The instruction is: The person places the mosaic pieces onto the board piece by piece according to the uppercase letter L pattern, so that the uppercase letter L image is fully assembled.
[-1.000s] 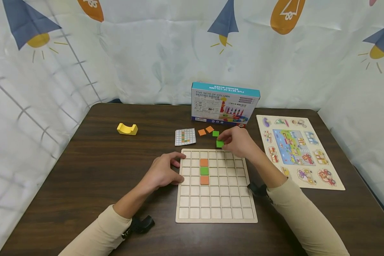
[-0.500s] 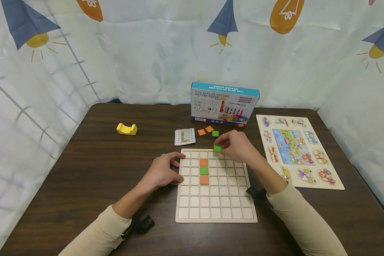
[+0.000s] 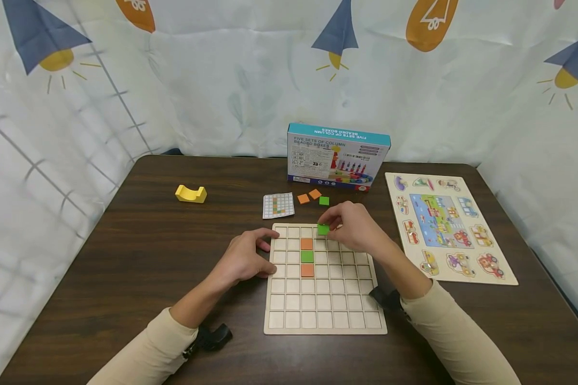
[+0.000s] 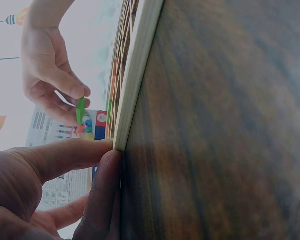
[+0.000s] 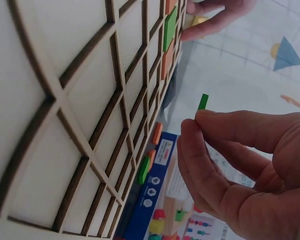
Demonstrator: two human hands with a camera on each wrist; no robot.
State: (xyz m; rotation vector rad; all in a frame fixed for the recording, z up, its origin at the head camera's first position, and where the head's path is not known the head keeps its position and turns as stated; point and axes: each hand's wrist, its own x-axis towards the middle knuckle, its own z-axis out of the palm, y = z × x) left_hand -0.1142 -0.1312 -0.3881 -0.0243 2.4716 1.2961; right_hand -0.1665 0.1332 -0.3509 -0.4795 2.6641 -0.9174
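A pale wooden grid board lies on the table, with an orange tile, a green tile and another orange tile in one column. My left hand holds the board's left edge, thumb and fingertips at the rim. Above the board's top row, my right hand pinches a second green tile between thumb and finger. In the right wrist view only a narrow part of this green tile sticks out past the fingertips.
Behind the board lie a small pattern card, two loose orange tiles and a loose green tile. A cardboard box stands at the back. A picture puzzle board is at the right, a yellow curved block at the left.
My right hand has brought the pinched green tile from the table behind the board forward and slightly left, over the top row. My left hand has stayed at the board's edge.
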